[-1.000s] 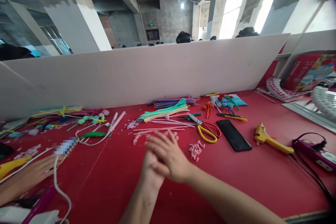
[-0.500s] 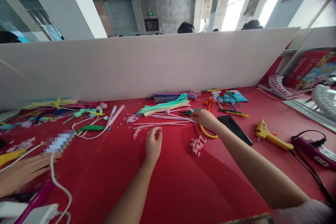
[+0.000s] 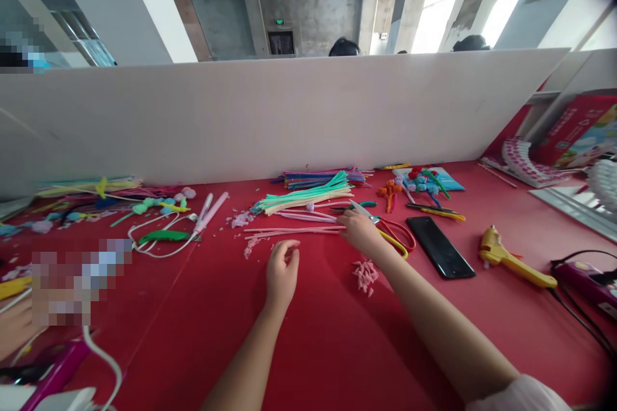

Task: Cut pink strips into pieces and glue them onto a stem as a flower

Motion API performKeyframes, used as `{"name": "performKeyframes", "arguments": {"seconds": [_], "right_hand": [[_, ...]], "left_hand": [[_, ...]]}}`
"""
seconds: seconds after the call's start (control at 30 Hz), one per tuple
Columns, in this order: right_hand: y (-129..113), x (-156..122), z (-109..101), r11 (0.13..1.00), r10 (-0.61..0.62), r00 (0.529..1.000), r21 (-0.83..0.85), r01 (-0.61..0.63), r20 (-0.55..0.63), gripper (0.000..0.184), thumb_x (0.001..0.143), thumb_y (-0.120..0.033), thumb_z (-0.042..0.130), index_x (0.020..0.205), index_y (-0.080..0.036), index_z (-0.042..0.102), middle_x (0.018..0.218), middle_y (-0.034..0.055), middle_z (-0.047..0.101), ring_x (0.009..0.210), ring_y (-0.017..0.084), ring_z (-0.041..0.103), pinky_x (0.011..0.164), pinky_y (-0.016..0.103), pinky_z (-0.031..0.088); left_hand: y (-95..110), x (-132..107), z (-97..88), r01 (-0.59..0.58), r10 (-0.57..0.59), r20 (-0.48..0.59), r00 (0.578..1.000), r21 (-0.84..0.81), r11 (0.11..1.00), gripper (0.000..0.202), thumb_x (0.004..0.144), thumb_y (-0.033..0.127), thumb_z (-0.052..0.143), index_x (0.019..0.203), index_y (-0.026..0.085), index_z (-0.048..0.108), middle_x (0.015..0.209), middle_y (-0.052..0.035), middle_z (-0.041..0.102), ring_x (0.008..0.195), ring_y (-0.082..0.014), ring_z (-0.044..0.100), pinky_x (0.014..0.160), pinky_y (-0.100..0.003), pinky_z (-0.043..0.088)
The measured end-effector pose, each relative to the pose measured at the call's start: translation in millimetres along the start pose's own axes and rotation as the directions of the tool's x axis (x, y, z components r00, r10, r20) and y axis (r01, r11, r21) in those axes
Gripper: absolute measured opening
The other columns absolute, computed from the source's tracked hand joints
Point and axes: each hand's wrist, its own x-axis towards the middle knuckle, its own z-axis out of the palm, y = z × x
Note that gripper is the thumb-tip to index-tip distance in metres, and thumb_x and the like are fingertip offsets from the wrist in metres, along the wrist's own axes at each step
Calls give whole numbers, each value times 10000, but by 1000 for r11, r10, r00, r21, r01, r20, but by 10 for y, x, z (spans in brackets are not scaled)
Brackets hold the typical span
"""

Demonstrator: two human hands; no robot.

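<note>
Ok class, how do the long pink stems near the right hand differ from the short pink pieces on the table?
Length: the long pink stems stretch out well beyond any of the short pink pieces.
Arrangement: the stems lie nearly straight, side by side, while the pieces are heaped at mixed angles.
Place: the stems' ends reach the right hand; the pieces lie apart from its fingers.
Shared: both are pink and lie on the red table.

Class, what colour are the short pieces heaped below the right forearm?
The short pieces are pink, seen best in the head view.
</note>
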Motion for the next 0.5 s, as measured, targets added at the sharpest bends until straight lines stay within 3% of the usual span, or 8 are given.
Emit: {"name": "performKeyframes", "arguments": {"seconds": [0.17,0.33,0.5], "right_hand": [[-18,31,99,1000,-19,997,-16,17,-70,226,749,-280,551,950,-200,619,1087,94,495,1022,236,399,851,339,333],[66,32,185,999,44,995,-28,-47,-88,181,768,-205,488,861,-163,637,1000,124,516,989,246,399,817,345,325],[270,22,73,996,86,995,-10,-86,-60,149,742,-234,519,803,-179,644,975,105,545,951,231,436,766,309,350]], "left_hand": [[61,-14,-11,1,-1,26,1000,-1,1000,149,797,226,438,880,205,560,926,-44,571,865,-167,553,731,-274,454],[75,-18,-5,-4,4,59,998,8,1000,151,796,236,442,862,201,573,926,-47,572,875,-170,549,731,-273,452],[62,-12,-11,26,-26,67,997,6,1000,161,787,255,449,853,199,584,928,-54,583,872,-179,556,735,-288,457]]}}
